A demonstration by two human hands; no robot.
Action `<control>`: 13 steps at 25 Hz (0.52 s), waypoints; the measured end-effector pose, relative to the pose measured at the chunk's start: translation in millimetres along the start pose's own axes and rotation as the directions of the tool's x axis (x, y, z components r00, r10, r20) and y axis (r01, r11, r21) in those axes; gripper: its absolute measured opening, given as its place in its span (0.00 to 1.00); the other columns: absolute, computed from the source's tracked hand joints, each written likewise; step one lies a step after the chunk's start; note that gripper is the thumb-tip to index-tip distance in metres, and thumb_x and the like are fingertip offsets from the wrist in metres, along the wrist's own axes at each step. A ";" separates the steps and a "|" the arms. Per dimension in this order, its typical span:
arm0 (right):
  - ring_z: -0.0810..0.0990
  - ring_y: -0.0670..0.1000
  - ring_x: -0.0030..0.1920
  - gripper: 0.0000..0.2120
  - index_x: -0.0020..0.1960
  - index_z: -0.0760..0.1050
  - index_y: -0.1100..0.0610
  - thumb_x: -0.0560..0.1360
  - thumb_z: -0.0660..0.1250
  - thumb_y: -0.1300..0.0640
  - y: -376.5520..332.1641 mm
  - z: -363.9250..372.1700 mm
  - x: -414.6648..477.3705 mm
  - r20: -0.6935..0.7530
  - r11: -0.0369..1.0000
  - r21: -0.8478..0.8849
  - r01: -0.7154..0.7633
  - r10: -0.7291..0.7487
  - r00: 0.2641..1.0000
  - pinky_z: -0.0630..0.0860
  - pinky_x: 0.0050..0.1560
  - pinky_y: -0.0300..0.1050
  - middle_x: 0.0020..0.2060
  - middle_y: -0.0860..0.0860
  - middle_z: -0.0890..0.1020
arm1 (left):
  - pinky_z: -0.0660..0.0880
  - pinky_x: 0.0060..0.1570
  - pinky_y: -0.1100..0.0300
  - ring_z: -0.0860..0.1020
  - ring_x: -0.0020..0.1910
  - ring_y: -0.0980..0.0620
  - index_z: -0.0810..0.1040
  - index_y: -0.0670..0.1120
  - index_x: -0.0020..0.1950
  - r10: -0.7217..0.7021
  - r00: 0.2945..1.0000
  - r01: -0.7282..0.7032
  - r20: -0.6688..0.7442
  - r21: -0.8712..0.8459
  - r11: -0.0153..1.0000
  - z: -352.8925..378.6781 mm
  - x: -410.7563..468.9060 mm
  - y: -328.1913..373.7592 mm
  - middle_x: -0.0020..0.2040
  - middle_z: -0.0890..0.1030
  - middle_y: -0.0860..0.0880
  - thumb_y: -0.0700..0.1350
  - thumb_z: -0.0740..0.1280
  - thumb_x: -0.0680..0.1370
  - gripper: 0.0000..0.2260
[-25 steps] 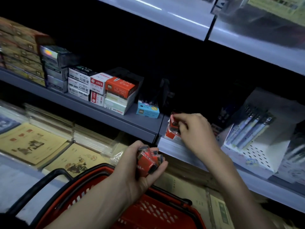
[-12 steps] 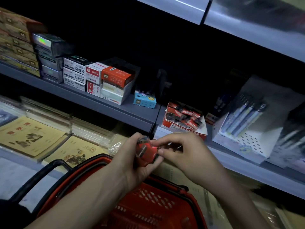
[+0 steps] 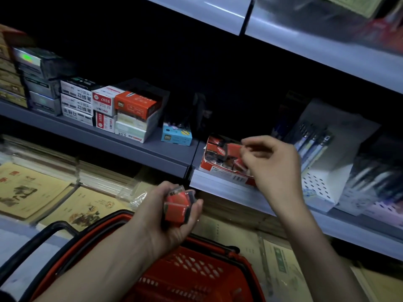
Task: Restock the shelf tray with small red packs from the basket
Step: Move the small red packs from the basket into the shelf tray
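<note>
Reaching away from the left hand (image 3: 157,214), where it was picking at the held packs half a second ago, the right hand (image 3: 272,168) now hangs over the shelf tray (image 3: 220,172). Its grip is curled, with the thumb and forefinger tips drawn together just beside a red pack (image 3: 232,148) at the top of the tray. Blur hides whether they pinch it or only touch it. The left grip has not changed: fingers and thumb wrap a small stack of red packs (image 3: 178,207), low and left of the right grip, above the red basket (image 3: 196,271).

The tray is a red-and-white card box at the front edge of a grey shelf (image 3: 130,147) in a dim shop aisle. Left of the right grip stand a blue box (image 3: 176,135) and stacked stationery boxes (image 3: 133,107); right of it is a white perforated pen stand (image 3: 320,186). Notebooks (image 3: 28,188) lie a level lower, left of the left grip.

The held stack's long axis points from the palm toward the shelf edge. The other packs (image 3: 214,154) in the tray lie slanted, long sides roughly along the shelf front
</note>
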State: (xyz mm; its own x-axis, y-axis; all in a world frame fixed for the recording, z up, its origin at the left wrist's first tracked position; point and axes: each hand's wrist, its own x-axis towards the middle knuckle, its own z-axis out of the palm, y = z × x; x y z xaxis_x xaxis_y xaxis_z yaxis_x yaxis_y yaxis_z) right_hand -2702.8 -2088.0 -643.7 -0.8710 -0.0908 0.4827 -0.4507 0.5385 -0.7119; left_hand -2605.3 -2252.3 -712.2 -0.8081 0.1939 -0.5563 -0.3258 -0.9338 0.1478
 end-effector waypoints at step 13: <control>0.83 0.41 0.47 0.14 0.55 0.85 0.48 0.80 0.66 0.64 -2.3 20.5 19.1 0.114 0.977 -0.125 0.170 -0.156 0.981 0.78 0.49 0.35 0.46 0.41 0.86 | 0.68 0.18 0.67 0.73 0.27 0.53 0.78 0.40 0.40 0.039 0.999 -0.042 0.027 0.159 0.986 0.5 -0.7 5.5 0.33 0.76 0.45 0.50 0.68 0.79 0.14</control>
State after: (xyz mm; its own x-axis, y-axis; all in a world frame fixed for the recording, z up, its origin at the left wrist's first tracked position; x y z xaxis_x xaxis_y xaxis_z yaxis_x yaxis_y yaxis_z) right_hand -2722.4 -2108.2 -643.3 -0.8065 -0.2687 0.5266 -0.5642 0.6157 -0.5500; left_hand -2606.8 -2257.4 -710.6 -0.8329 0.1656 -0.5280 -0.3651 -0.8815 0.2993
